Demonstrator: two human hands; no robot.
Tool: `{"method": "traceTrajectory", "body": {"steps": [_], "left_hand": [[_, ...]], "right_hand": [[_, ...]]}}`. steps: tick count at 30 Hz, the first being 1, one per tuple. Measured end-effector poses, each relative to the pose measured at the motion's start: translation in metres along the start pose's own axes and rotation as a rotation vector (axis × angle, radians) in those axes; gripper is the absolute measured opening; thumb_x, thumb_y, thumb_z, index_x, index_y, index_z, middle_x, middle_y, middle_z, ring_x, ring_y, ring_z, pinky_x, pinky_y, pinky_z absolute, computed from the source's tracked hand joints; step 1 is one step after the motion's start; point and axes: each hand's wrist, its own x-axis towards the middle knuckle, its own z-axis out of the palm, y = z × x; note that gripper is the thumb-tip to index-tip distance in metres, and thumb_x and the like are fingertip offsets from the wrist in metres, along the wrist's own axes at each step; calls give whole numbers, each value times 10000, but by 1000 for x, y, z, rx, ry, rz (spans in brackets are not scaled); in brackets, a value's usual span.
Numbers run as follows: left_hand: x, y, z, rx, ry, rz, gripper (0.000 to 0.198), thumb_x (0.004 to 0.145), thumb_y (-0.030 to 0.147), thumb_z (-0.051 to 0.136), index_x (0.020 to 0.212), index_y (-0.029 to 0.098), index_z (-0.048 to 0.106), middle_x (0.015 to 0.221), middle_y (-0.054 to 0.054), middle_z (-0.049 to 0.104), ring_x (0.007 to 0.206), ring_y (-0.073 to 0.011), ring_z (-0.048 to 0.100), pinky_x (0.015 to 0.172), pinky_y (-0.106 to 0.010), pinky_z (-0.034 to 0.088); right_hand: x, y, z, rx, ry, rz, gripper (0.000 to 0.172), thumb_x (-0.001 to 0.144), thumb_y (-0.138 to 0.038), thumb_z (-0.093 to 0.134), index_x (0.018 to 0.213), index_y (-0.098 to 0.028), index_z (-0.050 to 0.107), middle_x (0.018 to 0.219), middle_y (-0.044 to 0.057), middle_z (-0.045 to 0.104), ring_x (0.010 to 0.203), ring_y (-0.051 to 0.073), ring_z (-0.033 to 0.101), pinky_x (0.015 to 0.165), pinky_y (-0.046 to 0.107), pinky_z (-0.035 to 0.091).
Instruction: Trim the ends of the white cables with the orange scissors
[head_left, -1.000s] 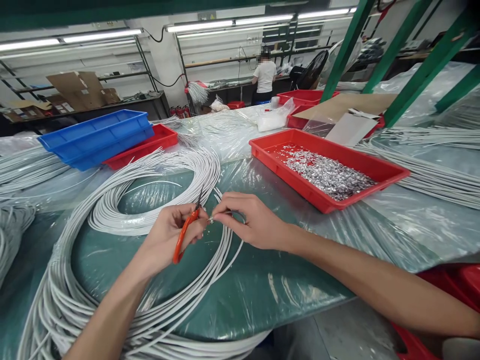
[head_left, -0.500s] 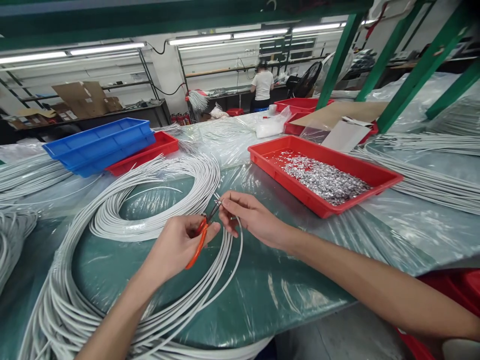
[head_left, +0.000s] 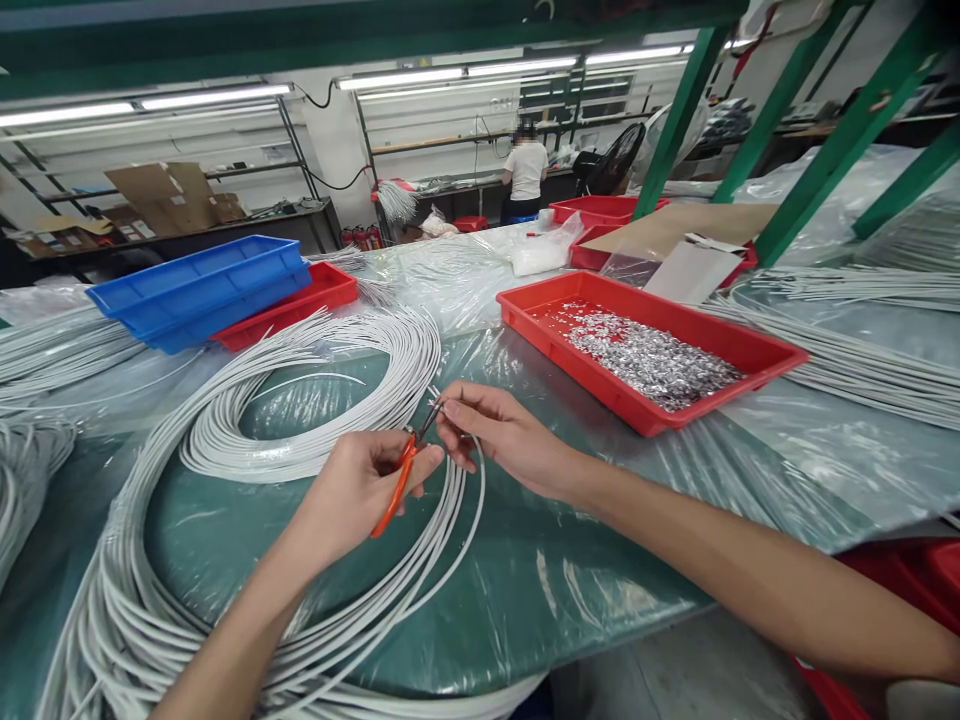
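Note:
My left hand is closed around the orange handles of a pair of scissors. Their narrow dark blades point up and right, with the tips at the fingertips of my right hand. Pinched in that hand is the end of a white cable, which loops down from the fingers towards the table. What exactly lies between the blade tips is too small to make out. Beneath and left of both hands lies a big coil of white cables, with more strands running round to the front edge.
Right of my hands stands a red tray holding many small shiny metal pieces. A blue tray rests on another red tray at the left. Plastic film covers the green table. Green posts rise behind, and a person sits farther back.
Almost nothing differs. The fingers of both hands have shifted very slightly around the scissors and the cable end.

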Motion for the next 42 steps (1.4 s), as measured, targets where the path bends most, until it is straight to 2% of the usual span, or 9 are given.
{"method": "traceTrajectory", "body": {"steps": [17,21,28,33,38,42], "left_hand": [[-1,-2,-2,8,27,0,310,847,351,632,619,152,562,542,48,550,462,-64,499,439,-155,337],[0,-1,-2,-2,8,-10,311,838,353,641,615,147,570,560,37,581,456,-64,507,438,-156,343],[-3,8,-2,-23,-33,-45,331,830,352,649,590,140,565,464,49,526,393,-54,448,397,-152,287],[-3,3,-3,39,-20,-41,357,833,397,640,595,147,551,499,44,529,436,-67,452,434,-172,306],[-1,-3,-1,132,-22,36,326,870,434,587,707,151,589,649,19,580,574,-107,502,534,-213,356],[-2,1,-1,99,-36,29,350,883,466,560,738,150,602,657,22,560,595,-114,518,552,-218,362]], "right_hand": [[2,-2,-1,-146,64,-79,240,892,-375,627,824,-145,611,724,5,593,543,72,480,498,210,364],[1,-3,-3,-230,73,-135,240,891,-367,626,801,-145,620,704,7,599,531,75,461,492,217,359],[-1,-6,-3,-355,108,-273,226,841,-336,691,753,-151,595,688,-7,564,595,94,484,554,236,394],[-3,-4,-1,-514,133,-337,158,875,-228,614,747,-153,558,691,-11,528,626,96,452,587,241,391],[-7,-2,3,-688,147,-386,154,873,-160,570,720,-156,552,665,-18,509,606,94,437,574,242,367],[-8,-2,5,-702,157,-440,150,872,-150,568,722,-156,568,672,-10,521,612,98,445,574,247,371]]}}
